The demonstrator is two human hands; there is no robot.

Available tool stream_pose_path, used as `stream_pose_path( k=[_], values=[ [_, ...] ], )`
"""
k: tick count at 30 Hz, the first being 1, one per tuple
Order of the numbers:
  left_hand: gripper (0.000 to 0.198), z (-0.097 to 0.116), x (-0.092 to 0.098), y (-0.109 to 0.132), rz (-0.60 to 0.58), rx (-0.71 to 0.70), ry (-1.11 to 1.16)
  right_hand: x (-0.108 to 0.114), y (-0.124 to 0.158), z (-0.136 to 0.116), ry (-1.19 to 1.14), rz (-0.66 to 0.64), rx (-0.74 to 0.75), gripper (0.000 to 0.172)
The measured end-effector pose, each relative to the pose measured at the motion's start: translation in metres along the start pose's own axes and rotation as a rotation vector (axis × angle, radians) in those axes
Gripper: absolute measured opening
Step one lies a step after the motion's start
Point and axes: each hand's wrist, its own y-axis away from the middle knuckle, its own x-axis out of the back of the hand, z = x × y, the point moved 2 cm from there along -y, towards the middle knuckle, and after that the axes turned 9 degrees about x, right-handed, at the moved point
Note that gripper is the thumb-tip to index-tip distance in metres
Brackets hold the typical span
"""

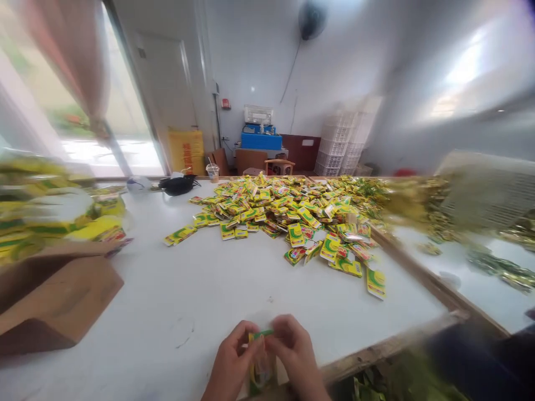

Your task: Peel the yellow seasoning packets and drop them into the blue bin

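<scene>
Far left of the heap of small yellow boxes [278, 209], at the edge of view, lies a blurred mass of yellow-and-green packs [42, 227]. Nearer than that mass, also left of the heap, an open brown cardboard box [90, 292] sits on the white worktop [146, 295]. Beyond the heap's left end stands a yellow sack [186, 150] with red print; nearer than the sack, a black item [179, 185] rests on the worktop left of the heap, and just beside it a clear cup [213, 172] with a straw stands upright. On the near side of the heap, well apart from it, the left hand [234, 353] has its fingers drawn narrow on a yellow-and-green packet [263, 370], held between both hands; the right hand [296, 351] pinches that packet near its top, its fingers also narrow. Behind the heap is a blue machine [261, 141], and behind its right part stand stacked white crates [334, 142]. Right of the heap, past a wooden strip [401, 262], gold-and-green packets [501, 270] lie near a blurred, slatted pale basket [487, 186].
</scene>
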Motion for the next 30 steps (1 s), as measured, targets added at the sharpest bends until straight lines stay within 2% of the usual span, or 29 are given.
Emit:
stream_pose_path(
  k=[3, 6, 9, 11, 13, 16, 17, 20, 24, 27, 30],
  values=[
    [0.031, -0.001, 0.002, 0.002, 0.032, -0.029, -0.052, 0.001, -0.007, 0.002, 0.107, -0.138, 0.009, 0.014],
    [0.035, -0.002, 0.004, 0.003, 0.101, -0.040, 0.004, 0.009, -0.018, -0.003, 0.312, -0.251, 0.054, 0.010],
    [0.042, -0.004, 0.005, 0.005, 0.195, -0.020, 0.127, 0.015, -0.026, -0.012, 0.485, -0.289, 0.127, 0.012],
    [0.043, -0.002, 0.004, 0.005, 0.201, -0.010, 0.144, 0.015, -0.026, -0.014, 0.469, -0.318, 0.122, 0.013],
    [0.041, 0.001, 0.003, 0.003, 0.194, -0.015, 0.112, 0.013, -0.025, -0.013, 0.408, -0.298, 0.098, 0.014],
    [0.037, 0.008, 0.004, -0.002, 0.208, -0.034, 0.066, 0.011, -0.021, -0.008, 0.347, -0.212, 0.068, 0.043],
    [0.035, 0.010, 0.004, -0.004, 0.211, -0.037, 0.056, 0.011, -0.020, -0.007, 0.331, -0.195, 0.053, 0.045],
    [0.026, 0.011, 0.005, -0.006, 0.202, -0.032, 0.030, 0.011, -0.022, -0.006, 0.284, -0.182, -0.008, 0.019],
    [0.024, 0.007, 0.005, -0.007, 0.161, 0.000, 0.033, 0.013, -0.030, -0.013, 0.242, -0.147, -0.072, 0.026],
    [0.031, 0.005, 0.005, -0.009, 0.112, 0.035, 0.059, 0.013, -0.034, -0.016, 0.215, -0.148, -0.096, 0.024],
    [0.029, 0.007, 0.006, -0.010, 0.055, 0.057, 0.064, 0.014, -0.035, -0.016, 0.225, -0.142, -0.105, 0.020]
  ],
)
